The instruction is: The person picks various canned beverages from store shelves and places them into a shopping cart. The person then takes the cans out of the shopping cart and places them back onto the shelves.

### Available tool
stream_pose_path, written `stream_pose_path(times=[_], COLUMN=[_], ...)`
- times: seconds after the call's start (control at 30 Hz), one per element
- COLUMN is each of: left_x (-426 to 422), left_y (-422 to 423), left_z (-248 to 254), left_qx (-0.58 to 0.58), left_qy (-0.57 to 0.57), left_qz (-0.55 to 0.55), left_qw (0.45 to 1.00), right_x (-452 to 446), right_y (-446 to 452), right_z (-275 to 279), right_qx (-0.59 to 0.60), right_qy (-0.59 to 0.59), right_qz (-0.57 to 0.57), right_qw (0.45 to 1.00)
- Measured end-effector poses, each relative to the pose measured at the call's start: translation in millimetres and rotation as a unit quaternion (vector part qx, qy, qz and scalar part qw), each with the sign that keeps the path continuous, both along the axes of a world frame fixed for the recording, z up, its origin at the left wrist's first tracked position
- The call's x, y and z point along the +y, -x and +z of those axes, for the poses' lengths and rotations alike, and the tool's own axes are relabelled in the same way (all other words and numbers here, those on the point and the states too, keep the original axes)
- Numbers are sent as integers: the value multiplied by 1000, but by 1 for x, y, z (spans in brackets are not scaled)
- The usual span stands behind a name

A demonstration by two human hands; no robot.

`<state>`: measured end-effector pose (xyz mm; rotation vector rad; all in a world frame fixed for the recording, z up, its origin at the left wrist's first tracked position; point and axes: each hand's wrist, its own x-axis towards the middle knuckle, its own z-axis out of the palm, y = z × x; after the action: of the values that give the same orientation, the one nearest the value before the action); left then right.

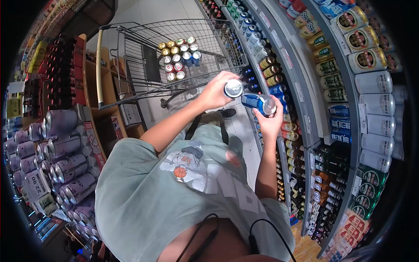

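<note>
a: i am watching through the head camera. how does each grip stand?

b: left hand: fingers curled around the side of a silver-topped can, the grip only as wide as the can. the lid faces up toward my view; the can lies at the finger end of the hand, on its right side.

a: and the other?

b: right hand: holding a blue can, tilted nearly flat. i see thumb and fingers around its pale round end; the labelled body extends out of the grip, toward the left hand.

a: do the two cans touch?

b: they lie close together, between the hands; from this angle i cannot tell whether they meet.

a: what surrounds them?

b: beyond the left hand, a wire shopping cart, with a cluster of upright cans inside, gold, red and silver lids among them, and blue-sided ones at the right edge. just beside the right hand, a long shelf bears rows of cans and bottles. on the left, purple-and-silver cans are stacked near a price sign that i read as 22.90.

a: and below the hands?

b: a pale green shirt with a printed front, and one dark shoe on the tiled floor.
</note>
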<state>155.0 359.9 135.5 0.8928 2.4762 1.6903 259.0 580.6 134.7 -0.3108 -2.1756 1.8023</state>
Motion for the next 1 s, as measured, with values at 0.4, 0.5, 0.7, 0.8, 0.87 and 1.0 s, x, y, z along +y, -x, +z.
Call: stream_pose_path(times=[0.4, 0.5, 0.7, 0.8, 0.87, 1.0], left_x=[-117, -129, -150, -153, -155, -160], left_y=[115, 143, 188, 200, 204, 221], left_z=[-92, -119, -194, -245, -277, -314], left_qx=[-8, -13, -119, -123, -103, -87], left_qy=[167, 216, 188, 210, 221, 215], left_qz=[99, 106, 95, 99, 95, 120], left_qw=[981, 970, 970, 965, 965, 965], right_x=[-112, -138, -166, -176, -185, -200], right_y=[160, 204, 276, 305, 318, 342], right_z=[-29, -54, -131, -172, -201, -262], right_qx=[-6, -74, -148, -217, -322, -362], right_qy=[-148, -126, -247, -236, -218, -254], right_qz=[139, 119, 116, 125, 120, 119], right_qw=[979, 982, 951, 939, 913, 889])
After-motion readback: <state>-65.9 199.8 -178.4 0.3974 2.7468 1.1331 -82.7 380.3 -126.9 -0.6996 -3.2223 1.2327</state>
